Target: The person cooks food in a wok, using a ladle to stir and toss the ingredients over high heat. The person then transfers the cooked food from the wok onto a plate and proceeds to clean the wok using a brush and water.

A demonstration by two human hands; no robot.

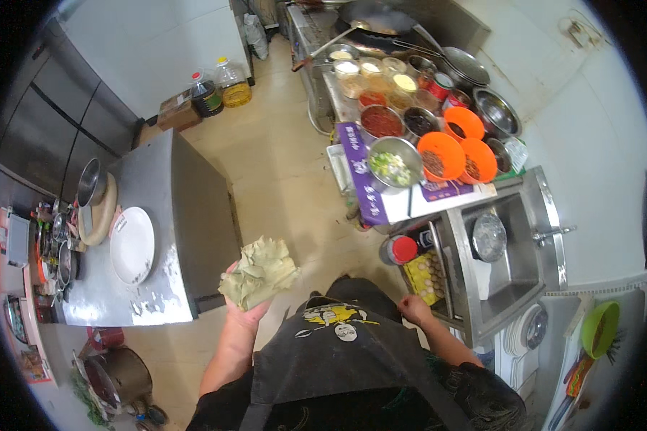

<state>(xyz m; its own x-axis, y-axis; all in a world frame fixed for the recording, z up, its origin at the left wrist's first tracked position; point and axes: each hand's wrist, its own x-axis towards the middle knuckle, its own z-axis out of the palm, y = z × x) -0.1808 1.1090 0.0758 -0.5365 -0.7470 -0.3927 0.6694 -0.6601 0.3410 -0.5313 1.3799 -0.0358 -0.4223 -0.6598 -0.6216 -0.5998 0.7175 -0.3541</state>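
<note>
My left hand holds up a crumpled, pale green sheet that looks like a dried leaf; its ragged edges hide most of the fingers. Beside my dark apron, my right hand hangs low with its fingers curled in and nothing visible in them. Close to that hand, a yellow tray of eggs sits below the sink's edge. To the left of the held sheet stands a steel counter bearing a large white oval plate.
A steaming wok sits on the stove at the back. Bowls of seasonings, orange bowls and a steel pot of chopped scallions crowd the right-hand table. Right of me is a steel sink. Oil bottles stand on the floor.
</note>
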